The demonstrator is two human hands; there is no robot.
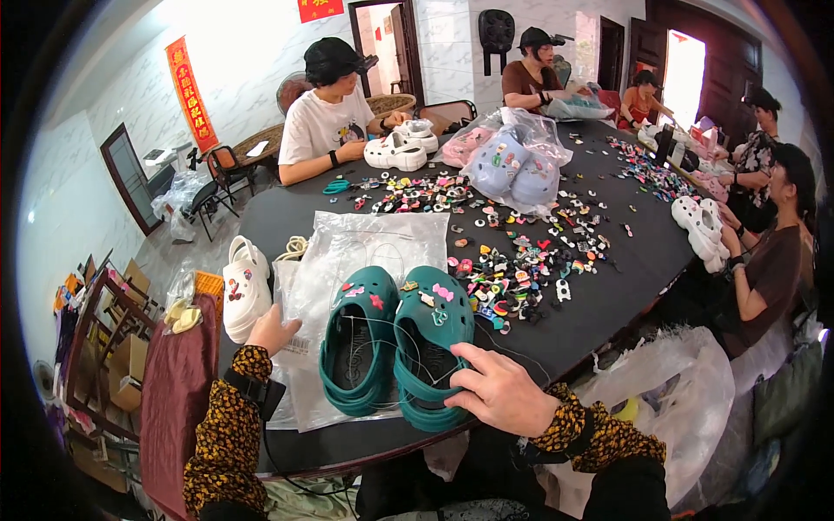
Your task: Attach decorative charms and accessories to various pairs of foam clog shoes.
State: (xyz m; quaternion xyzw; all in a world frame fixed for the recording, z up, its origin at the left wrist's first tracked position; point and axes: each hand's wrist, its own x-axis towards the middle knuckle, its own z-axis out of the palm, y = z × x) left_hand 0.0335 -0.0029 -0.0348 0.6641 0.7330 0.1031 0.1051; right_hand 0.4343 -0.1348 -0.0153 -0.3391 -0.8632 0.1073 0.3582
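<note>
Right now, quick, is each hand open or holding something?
Left hand: beside the white clog; can't tell if it's gripping.
Right hand: partly open, fingers touching the right-hand green clog.

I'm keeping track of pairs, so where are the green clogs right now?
The green clogs sit at the lower centre of the head view, partly over a plastic bag, with the right hand at their right side.

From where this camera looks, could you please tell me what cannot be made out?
In the head view:
Soles of the green clogs: hidden by the shoes above.
Palms of the left hand and right hand: hidden by their backs.
Designs of the far charms: too small.
</note>
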